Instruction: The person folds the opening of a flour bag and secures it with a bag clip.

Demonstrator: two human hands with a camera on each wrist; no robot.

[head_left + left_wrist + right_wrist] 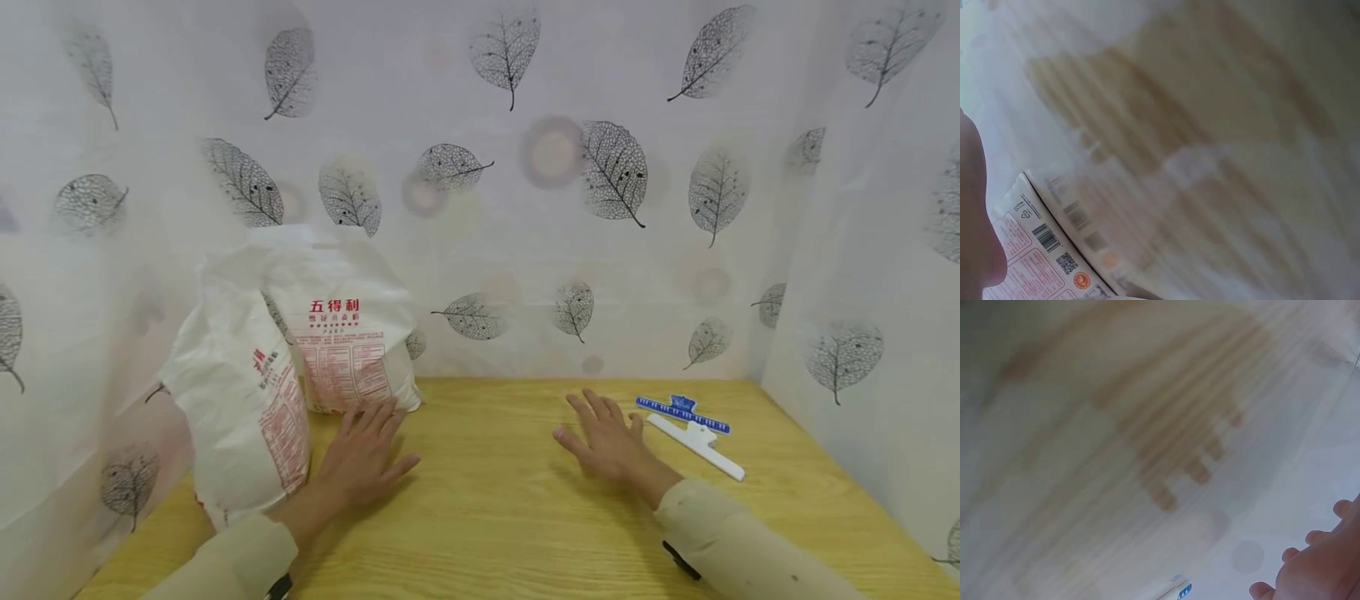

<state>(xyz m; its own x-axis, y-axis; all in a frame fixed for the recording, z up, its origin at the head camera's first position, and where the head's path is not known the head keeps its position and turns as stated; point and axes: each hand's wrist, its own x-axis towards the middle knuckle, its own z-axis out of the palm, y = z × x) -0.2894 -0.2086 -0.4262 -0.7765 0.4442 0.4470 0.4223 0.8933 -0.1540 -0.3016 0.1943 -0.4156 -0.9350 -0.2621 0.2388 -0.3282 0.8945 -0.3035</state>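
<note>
Two white flour bags with red print stand side by side on the left: a nearer bag (232,400) and a farther bag (352,333). My left hand (367,454) is spread low over the table beside them, palm down, its fingertips overlapping the farther bag's base in the head view. The left wrist view catches part of that hand (975,219) before a printed bag panel (1025,269) with a barcode. On the right, my right hand (611,442) spreads its fingers and holds nothing. Just beyond it lie a blue sealing clip (663,407) and a white sealing clip (705,450).
The wood-grain table (480,500) runs back to a pale curtain (487,250) printed with leaves, which also closes off both sides. Bare tabletop shows between the two hands.
</note>
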